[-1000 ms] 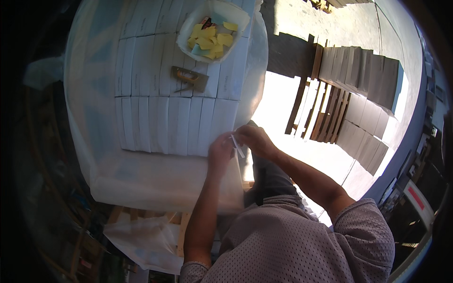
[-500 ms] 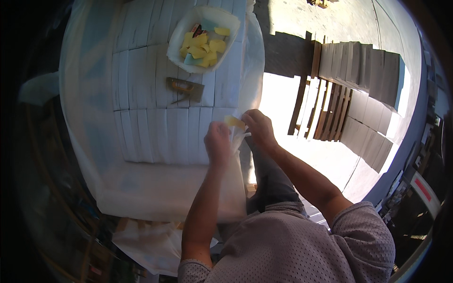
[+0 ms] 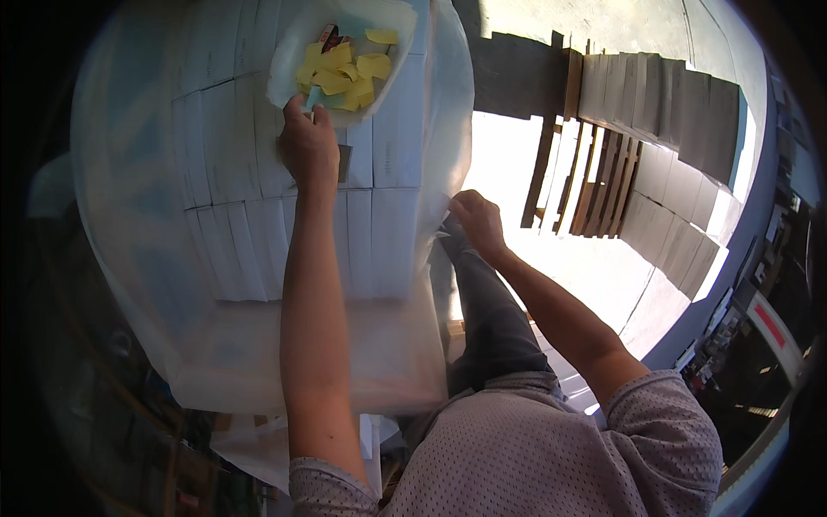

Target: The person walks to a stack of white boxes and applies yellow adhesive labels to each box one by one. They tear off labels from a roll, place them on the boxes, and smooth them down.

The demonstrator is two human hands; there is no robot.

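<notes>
A white bowl holding several yellow paper slips rests at the far end of a block of white boxes wrapped in clear plastic film. My left hand is stretched out to the bowl's near rim, fingertips curled at the rim; what they pinch is hidden. My right hand sits at the block's right edge, fingers closed on the edge of the film. A small brown object lies on the boxes, half hidden by my left hand.
To the right, a wooden pallet carries rows of grey-white boxes on sunlit concrete floor. My dark trouser leg stands beside the block. Shadowed clutter fills the left and lower edges.
Both hands were together at the block's right edge with a yellow slip between them. My left hand has since reached forward to the bowl; the right stays at the edge.
</notes>
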